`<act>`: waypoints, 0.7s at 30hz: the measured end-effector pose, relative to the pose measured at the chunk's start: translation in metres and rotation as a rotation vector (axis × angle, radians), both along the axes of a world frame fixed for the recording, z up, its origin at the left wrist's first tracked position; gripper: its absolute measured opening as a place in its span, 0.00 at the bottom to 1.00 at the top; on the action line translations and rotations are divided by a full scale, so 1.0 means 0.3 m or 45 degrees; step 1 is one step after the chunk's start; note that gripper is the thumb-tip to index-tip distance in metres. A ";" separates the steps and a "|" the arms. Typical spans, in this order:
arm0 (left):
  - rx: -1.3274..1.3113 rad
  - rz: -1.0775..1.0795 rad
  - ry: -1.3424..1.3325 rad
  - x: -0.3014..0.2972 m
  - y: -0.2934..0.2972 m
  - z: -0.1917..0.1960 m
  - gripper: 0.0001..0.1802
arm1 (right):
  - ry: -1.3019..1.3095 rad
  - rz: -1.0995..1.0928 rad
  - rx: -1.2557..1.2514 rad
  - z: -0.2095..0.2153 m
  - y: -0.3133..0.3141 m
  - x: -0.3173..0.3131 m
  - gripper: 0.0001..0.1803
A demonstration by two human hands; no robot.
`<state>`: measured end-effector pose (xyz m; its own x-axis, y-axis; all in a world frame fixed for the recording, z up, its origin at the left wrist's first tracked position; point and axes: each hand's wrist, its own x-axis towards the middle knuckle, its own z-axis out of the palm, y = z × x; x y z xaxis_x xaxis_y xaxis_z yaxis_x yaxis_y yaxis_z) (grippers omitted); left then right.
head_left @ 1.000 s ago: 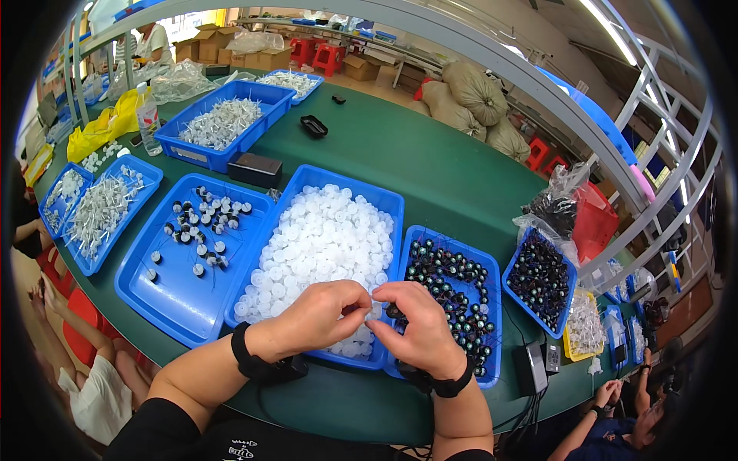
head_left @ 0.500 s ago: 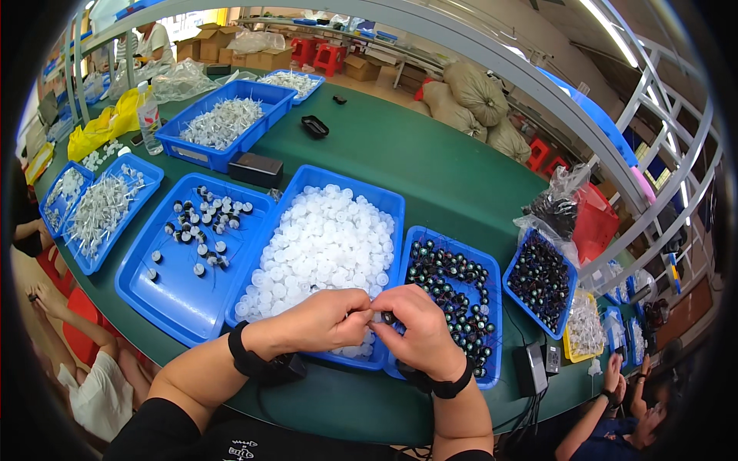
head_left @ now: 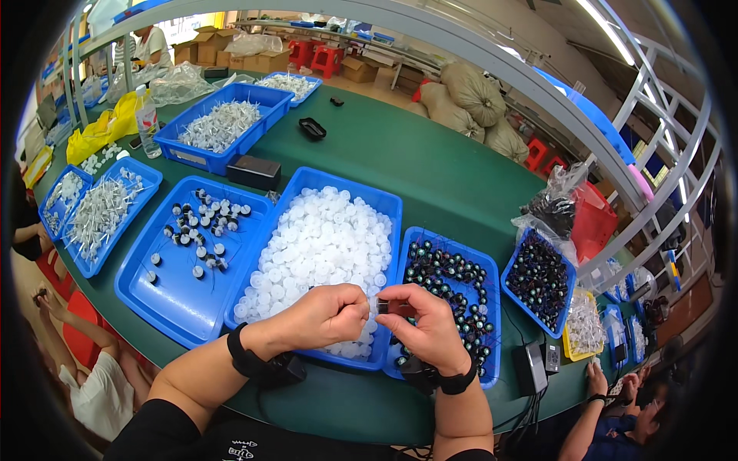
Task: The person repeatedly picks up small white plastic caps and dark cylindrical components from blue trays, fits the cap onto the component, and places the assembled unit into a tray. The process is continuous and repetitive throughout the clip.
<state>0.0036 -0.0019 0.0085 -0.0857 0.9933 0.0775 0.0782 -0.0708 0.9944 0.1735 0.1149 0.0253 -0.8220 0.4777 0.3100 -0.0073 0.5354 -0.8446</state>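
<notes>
A green table [head_left: 430, 161] curves through a workshop, with a grey metal frame arching over it, stuffed sacks [head_left: 473, 96], cardboard boxes and red stools [head_left: 315, 55] behind. Blue trays line the table: one of white caps [head_left: 323, 246] in the middle, one of small dark beads [head_left: 453, 288] just to its right, a wide tray of assembled black-and-white pieces [head_left: 196, 230] to its left, and further trays of clear white parts [head_left: 219, 124] beyond. A small black box [head_left: 254, 170] sits between the trays. Another person's hand [head_left: 593, 378] shows at the lower right edge of the table.

The person's left hand [head_left: 327, 313] hovers over the near edge of the tray of white caps, its fingers curled in and pinched at the tips. The right hand [head_left: 427, 326] is over the near left corner of the bead tray, fingers likewise bent and pinching. Both hands meet at the fingertips and together grip a small piece [head_left: 378, 306], white and dark, held just above the rim between the two trays. Each wrist wears a black band.
</notes>
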 end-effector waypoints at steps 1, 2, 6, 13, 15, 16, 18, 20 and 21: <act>-0.004 -0.019 -0.043 -0.002 0.000 -0.004 0.07 | -0.003 0.001 -0.001 -0.001 -0.001 -0.001 0.16; -0.008 -0.041 -0.088 -0.004 0.002 -0.012 0.07 | -0.006 -0.001 -0.003 -0.001 -0.002 -0.001 0.17; -0.071 -0.077 -0.180 -0.006 0.006 -0.013 0.07 | 0.026 0.016 0.012 -0.009 0.002 -0.003 0.16; -0.088 -0.118 -0.281 -0.006 0.011 -0.042 0.07 | 0.026 0.073 0.085 -0.011 0.007 -0.001 0.17; -0.069 -0.118 -0.227 -0.009 0.008 -0.032 0.07 | -0.004 0.058 0.083 -0.006 0.007 -0.001 0.17; -0.057 -0.118 -0.207 -0.010 0.006 -0.024 0.07 | -0.039 0.039 0.060 0.008 0.000 -0.001 0.17; -0.033 -0.119 -0.166 -0.010 0.002 -0.009 0.07 | -0.048 0.029 0.078 0.014 -0.001 0.000 0.16; -0.005 -0.112 -0.162 -0.009 0.003 -0.014 0.08 | 0.003 0.049 0.159 0.002 0.011 0.001 0.16; 0.008 -0.108 -0.159 -0.009 0.003 -0.015 0.08 | 0.044 0.056 0.178 -0.004 0.016 -0.001 0.16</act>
<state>0.0009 -0.0010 0.0040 -0.0106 0.9969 0.0778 -0.0530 -0.0782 0.9955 0.1731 0.1198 0.0242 -0.8287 0.3917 0.3998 -0.0614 0.6463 -0.7606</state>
